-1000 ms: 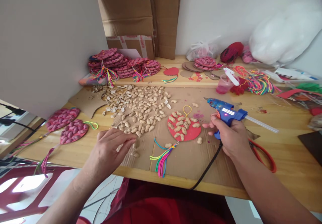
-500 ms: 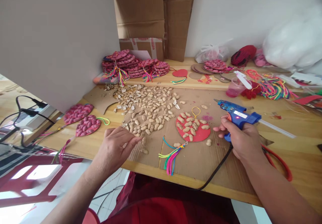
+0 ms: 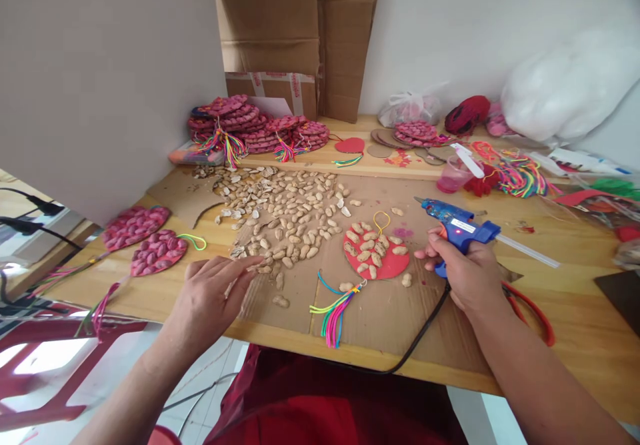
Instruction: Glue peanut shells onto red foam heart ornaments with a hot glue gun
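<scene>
My right hand (image 3: 470, 272) is wrapped around a blue glue gun (image 3: 453, 222), its nozzle pointing left and a clear glue stick (image 3: 530, 252) jutting out behind. Left of it lies a red heart (image 3: 395, 268) with several peanuts on its face, a yellow loop at the top and a multicoloured tassel (image 3: 334, 312) at its lower tip. My left hand (image 3: 210, 298) reaches the near edge of a spread of loose peanuts (image 3: 300, 212). Its fingers are stretched out and the thumb is apart from them; nothing shows between them.
Two pink peanut-covered hearts (image 3: 159, 253) lie at the left. Stacks of similar pieces (image 3: 230, 122) stand on the back ledge. Red-handled scissors (image 3: 537, 315) lie beside my right wrist. The gun's black cord (image 3: 420, 338) runs over the table's front edge. A plastic cup (image 3: 450, 175) stands behind.
My left hand has gone from fingertips pinched together to fingers stretched out over the peanut edge. The view has shifted slightly; my right hand still holds the glue gun.
</scene>
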`<state>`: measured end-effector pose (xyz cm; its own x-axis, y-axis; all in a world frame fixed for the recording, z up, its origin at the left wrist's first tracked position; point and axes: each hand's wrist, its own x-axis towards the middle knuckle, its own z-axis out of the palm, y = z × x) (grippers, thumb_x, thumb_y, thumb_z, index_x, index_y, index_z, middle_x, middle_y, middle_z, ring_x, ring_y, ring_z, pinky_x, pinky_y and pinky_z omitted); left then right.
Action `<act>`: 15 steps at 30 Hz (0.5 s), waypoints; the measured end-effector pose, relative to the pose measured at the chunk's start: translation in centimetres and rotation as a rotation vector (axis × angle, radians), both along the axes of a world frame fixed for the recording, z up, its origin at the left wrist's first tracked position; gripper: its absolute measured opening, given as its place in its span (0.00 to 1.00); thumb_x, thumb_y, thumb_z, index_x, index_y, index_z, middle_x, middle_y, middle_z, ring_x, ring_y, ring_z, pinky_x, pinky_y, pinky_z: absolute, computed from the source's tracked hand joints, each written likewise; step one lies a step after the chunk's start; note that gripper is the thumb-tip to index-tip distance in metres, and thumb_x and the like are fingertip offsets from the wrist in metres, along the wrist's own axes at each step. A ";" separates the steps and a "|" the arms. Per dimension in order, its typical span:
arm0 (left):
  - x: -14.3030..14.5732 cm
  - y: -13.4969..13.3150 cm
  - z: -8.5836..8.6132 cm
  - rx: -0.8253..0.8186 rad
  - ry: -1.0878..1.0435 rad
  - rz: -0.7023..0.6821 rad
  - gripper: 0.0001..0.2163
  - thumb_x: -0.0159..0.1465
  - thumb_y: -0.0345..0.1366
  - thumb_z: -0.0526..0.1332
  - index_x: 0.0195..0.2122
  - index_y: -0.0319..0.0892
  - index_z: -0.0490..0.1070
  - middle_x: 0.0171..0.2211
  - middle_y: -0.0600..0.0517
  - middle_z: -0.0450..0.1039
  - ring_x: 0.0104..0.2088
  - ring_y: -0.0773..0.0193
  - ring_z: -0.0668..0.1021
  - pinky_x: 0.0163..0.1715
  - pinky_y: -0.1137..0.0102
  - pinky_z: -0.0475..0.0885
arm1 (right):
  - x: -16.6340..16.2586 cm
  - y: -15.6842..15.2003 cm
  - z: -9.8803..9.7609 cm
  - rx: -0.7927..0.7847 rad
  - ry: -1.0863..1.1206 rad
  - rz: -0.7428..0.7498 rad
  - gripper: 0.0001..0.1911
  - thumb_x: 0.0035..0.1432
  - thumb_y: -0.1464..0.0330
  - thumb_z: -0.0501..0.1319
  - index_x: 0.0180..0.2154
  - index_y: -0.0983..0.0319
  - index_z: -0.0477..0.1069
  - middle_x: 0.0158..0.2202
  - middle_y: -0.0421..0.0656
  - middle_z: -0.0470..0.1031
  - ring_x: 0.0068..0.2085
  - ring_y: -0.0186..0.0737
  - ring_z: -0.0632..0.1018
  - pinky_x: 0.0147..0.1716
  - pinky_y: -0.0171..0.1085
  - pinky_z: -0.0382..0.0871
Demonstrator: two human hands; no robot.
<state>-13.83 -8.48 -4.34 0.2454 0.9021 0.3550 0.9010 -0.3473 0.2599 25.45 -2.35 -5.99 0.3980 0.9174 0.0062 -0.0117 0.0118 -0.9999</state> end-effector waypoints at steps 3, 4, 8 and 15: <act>-0.2 0.0 -0.2 -0.008 0.014 -0.019 0.10 0.71 0.40 0.58 0.49 0.49 0.77 0.38 0.51 0.81 0.40 0.58 0.80 0.43 0.62 0.64 | 0.1 0.1 -0.1 0.000 -0.006 0.004 0.17 0.47 0.59 0.74 0.34 0.61 0.73 0.22 0.36 0.72 0.25 0.38 0.79 0.17 0.29 0.68; -0.2 0.0 -0.2 -0.004 0.015 -0.022 0.10 0.71 0.40 0.58 0.48 0.49 0.77 0.38 0.51 0.81 0.40 0.58 0.80 0.43 0.62 0.64 | 0.1 0.1 -0.1 0.000 -0.009 0.004 0.17 0.47 0.59 0.74 0.34 0.61 0.73 0.22 0.37 0.72 0.25 0.38 0.79 0.17 0.29 0.68; -0.5 0.1 -0.4 0.043 0.004 -0.029 0.09 0.70 0.40 0.60 0.46 0.49 0.79 0.37 0.52 0.81 0.38 0.59 0.80 0.42 0.62 0.64 | 0.1 0.0 0.0 -0.008 -0.028 -0.011 0.17 0.46 0.58 0.73 0.33 0.61 0.73 0.22 0.37 0.72 0.25 0.39 0.79 0.18 0.30 0.68; -0.5 0.8 0.2 0.060 -0.016 -0.001 0.07 0.70 0.40 0.61 0.41 0.48 0.79 0.35 0.54 0.82 0.36 0.61 0.80 0.42 0.63 0.65 | 0.3 0.0 0.4 -0.018 -0.078 -0.071 0.14 0.43 0.62 0.73 0.31 0.58 0.72 0.25 0.41 0.74 0.24 0.41 0.79 0.18 0.33 0.69</act>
<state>-14.36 -7.67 -4.10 0.2401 0.8786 0.4128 0.8964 -0.3638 0.2531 25.77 -2.30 -5.64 0.4607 0.8873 0.0235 0.0664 -0.0080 -0.9978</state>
